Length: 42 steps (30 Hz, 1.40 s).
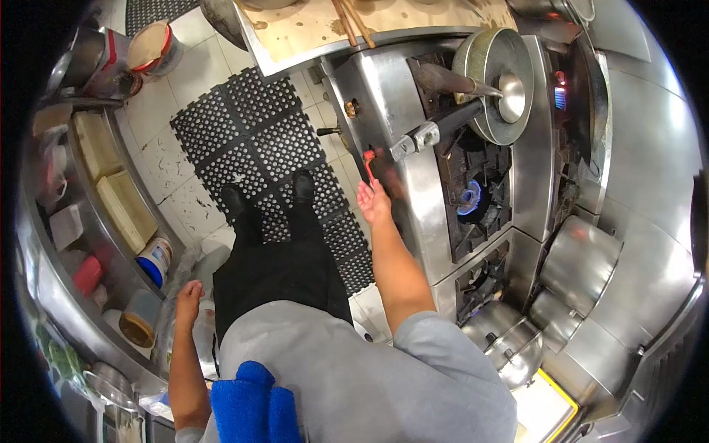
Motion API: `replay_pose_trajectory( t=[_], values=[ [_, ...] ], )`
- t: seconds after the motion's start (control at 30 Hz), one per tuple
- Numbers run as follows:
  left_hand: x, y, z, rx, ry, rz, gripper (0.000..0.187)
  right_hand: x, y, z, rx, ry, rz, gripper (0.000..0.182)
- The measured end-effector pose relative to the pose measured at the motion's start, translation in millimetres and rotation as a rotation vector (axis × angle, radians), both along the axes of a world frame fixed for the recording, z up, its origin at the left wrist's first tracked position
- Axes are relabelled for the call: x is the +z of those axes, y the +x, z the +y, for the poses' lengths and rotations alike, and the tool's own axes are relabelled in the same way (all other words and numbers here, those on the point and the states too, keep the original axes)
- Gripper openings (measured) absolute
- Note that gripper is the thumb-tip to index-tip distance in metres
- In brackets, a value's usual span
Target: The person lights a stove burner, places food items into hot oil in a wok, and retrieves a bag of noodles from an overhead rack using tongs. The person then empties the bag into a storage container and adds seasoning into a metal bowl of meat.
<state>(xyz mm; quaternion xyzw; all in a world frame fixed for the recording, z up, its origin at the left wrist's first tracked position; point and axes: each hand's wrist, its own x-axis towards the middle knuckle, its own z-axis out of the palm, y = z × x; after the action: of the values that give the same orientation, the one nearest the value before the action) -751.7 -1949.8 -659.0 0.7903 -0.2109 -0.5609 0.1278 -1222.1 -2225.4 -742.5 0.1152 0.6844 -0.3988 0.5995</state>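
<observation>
My right hand [374,201] is at the front of the steel stove [417,199], its fingers closed on a red lever handle [370,164]. Behind it, a blue flame burns on the front burner [468,198]. A deep round pan [521,63] sits on the burner farther along, its black handle [454,122] pointing toward me. In the pan rests a metal ladle [511,98] with a long brown handle. Low at my left side hangs my left hand [190,297], its fingers curled with nothing visible in them.
Wooden sticks [353,22] lie on a stained board at the far end. Large steel pots [583,262] stand behind the stove. Another flame [560,97] burns at the back. A black perforated mat [251,140] covers the floor; steel shelves [88,295] with tubs line the left.
</observation>
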Motion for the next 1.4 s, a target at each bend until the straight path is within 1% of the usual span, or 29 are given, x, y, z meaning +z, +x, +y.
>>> replay_pose_trajectory(
  t=[0.03,0.07,0.13,0.2,0.3,0.33,0.37,0.53,0.6,0.63,0.67,0.7,0.73,0.77,0.8,0.83,0.87,0.9,0.93,0.97,1.0,1.03,1.07,1.13,1.2,1.27,1.3,1.33,1.4],
  values=[
    [-9,0,0,0.002,0.001,0.012,0.025,3,1,8,0.099,0.001,0.005,0.019],
    [-18,0,0,0.039,0.016,0.057,0.026,2,1,19,0.101,0.002,0.017,0.019],
    [-30,4,-3,0.076,0.032,0.108,0.026,2,6,43,0.44,0.096,0.007,0.021],
    [-32,1,-16,0.085,0.046,0.103,0.028,7,16,71,0.69,0.176,0.09,0.025],
    [-24,5,-37,0.098,0.079,0.133,0.031,5,35,101,1.014,0.311,0.117,0.025],
    [-30,9,-36,0.102,0.074,0.139,0.031,6,44,107,1.103,0.353,0.122,0.025],
    [-36,13,-31,0.127,0.066,0.147,0.031,4,54,109,1.185,0.329,0.099,0.025],
    [-42,31,-24,0.209,0.102,0.163,0.032,9,108,91,1.284,0.224,0.097,0.025],
    [-55,41,-10,0.324,0.147,0.206,0.034,14,133,75,1.272,0.085,0.079,0.023],
    [-48,40,-16,0.344,0.143,0.21,0.033,15,138,67,1.323,0.039,0.039,0.025],
    [-38,43,-28,0.382,0.14,0.19,0.033,21,148,60,1.289,0.016,0.046,0.03],
    [-54,49,-22,0.429,0.065,0.228,0.032,27,154,50,1.347,0.022,0.022,0.033],
    [-36,56,-44,0.283,0.126,0.202,0.031,34,159,44,1.34,-0.019,-0.017,0.039],
    [-38,61,-47,0.102,-0.026,0.143,0.032,45,166,34,1.379,-0.029,-0.028,0.042],
    [-66,59,-35,0.317,-0.128,0.176,0.028,64,180,25,1.329,0.015,-0.066,0.04],
    [-78,75,-44,-0.256,-0.493,-0.1,0.028,53,177,31,1.195,-0.034,-0.076,0.036],
    [-16,82,-90,0.154,-0.143,0.172,0.026,64,188,29,1.227,-0.048,0.013,0.03],
    [-2,94,-110,-0.084,-0.248,-0.007,0.025,38,164,24,1.4,-0.128,-0.025,0.026],
    [-22,101,-115,-0.04,-0.444,-0.142,0.028,56,173,21,1.464,-0.104,0.106,0.023],
    [25,119,-136,-0.078,-0.315,-0.089,0.032,61,172,20,1.466,-0.056,0.146,0.022],
    [33,134,-143,-0.173,-0.373,-0.172,0.032,59,159,15,1.575,-0.095,0.12,0.021],
    [38,153,-150,-0.284,-0.433,-0.25,0.031,47,144,17,1.566,-0.072,0.111,0.019],
    [71,194,-158,-0.405,-0.396,-0.369,0.029,44,149,5,1.573,-0.081,0.098,0.018],
    [106,232,-150,-0.374,-0.572,-0.547,0.027,47,155,-3,1.504,-0.115,0.115,0.017],
    [146,271,-129,-0.541,-0.54,-0.749,0.025,59,162,-15,1.476,-0.156,0.073,0.017],
    [180,306,-105,-0.601,-0.429,-0.914,0.018,61,169,-18,1.418,-0.149,0.178,0.017],
    [191,326,-93,-0.59,-0.623,-1.098,0.014,60,166,-18,1.383,-0.151,0.193,0.016],
    [219,343,-95,-0.567,-0.328,-1.094,0.031,58,162,-17,1.356,-0.145,0.211,0.015],
    [203,391,-75,-0.371,-0.305,-1.395,0.05,59,163,-11,1.355,-0.163,0.212,0.014]
  ],
)
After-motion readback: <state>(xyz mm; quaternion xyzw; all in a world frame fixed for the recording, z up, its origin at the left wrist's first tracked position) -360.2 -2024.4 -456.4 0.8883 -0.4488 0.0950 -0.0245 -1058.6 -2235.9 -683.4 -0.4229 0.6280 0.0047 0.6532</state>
